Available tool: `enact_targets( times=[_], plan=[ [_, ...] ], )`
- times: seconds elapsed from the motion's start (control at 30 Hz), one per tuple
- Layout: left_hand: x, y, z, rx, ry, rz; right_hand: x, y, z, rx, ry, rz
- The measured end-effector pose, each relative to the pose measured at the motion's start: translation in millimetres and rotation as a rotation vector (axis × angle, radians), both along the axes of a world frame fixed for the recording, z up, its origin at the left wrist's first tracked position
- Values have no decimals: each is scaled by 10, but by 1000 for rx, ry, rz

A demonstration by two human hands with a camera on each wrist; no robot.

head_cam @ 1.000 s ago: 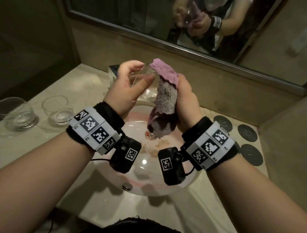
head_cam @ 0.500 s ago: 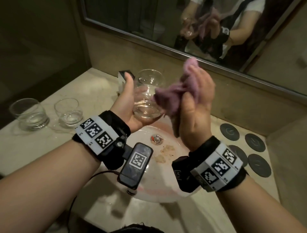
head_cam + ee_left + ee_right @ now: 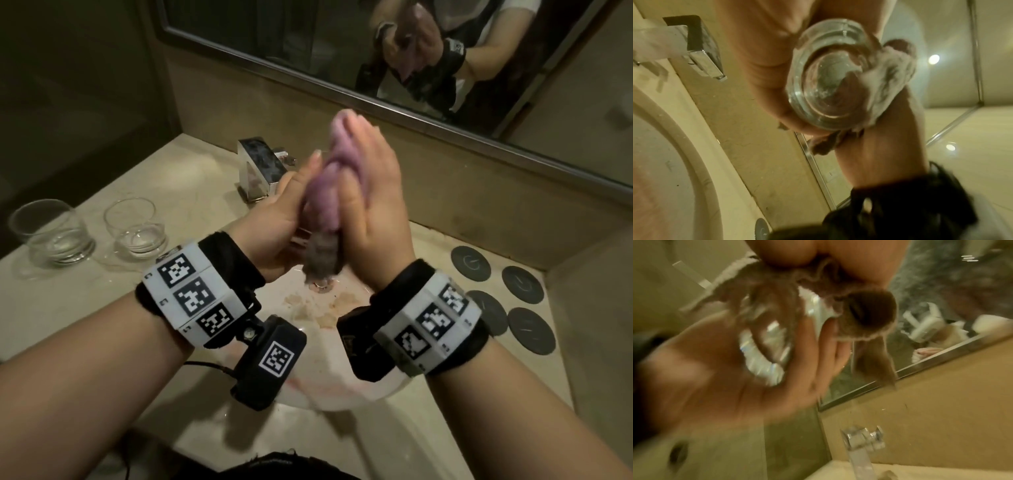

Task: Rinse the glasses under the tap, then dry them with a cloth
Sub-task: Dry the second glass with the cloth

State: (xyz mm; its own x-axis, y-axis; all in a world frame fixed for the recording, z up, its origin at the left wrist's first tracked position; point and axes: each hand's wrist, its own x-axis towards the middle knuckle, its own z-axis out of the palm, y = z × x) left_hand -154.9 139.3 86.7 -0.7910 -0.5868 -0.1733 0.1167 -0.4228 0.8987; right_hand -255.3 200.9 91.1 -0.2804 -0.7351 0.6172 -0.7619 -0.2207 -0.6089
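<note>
Over the basin my left hand point(image 3: 279, 219) grips a clear glass point(image 3: 828, 78) by its side, base towards the wrist camera. My right hand point(image 3: 373, 195) holds a pink cloth point(image 3: 327, 185) and presses it against the other side of the glass. The head view shows only the cloth between the two hands, with the glass hidden behind it. Seen from the left wrist, the cloth point(image 3: 890, 76) wraps the glass's right side and reaches over its rim. The right wrist view is blurred, with cloth point(image 3: 818, 283) bunched under my fingers over the glass point(image 3: 764, 344).
Two more clear glasses point(image 3: 51, 233) point(image 3: 135, 228) stand on the counter at the left. A square chrome tap point(image 3: 262, 168) sits behind the round basin point(image 3: 308, 387). Several dark coasters point(image 3: 520, 284) lie at the right. A mirror runs along the back wall.
My right hand has brought the cloth from beside the glass onto it, so the glass is now covered in the head view. Both hands have closed together and lifted slightly.
</note>
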Motion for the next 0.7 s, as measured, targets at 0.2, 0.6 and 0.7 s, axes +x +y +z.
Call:
enact_targets(
  times=[0.2, 0.6, 0.7],
  plan=[
    [-37, 78, -16, 41, 98, -60, -398, -40, 79, 271, -1141, 91],
    [-33, -78, -64, 410, 249, -45, -282, 190, -65, 42, -442, -73],
    [-21, -50, -53, 377, 216, 21, -93, 270, -130, -29, 70, 99]
  ],
)
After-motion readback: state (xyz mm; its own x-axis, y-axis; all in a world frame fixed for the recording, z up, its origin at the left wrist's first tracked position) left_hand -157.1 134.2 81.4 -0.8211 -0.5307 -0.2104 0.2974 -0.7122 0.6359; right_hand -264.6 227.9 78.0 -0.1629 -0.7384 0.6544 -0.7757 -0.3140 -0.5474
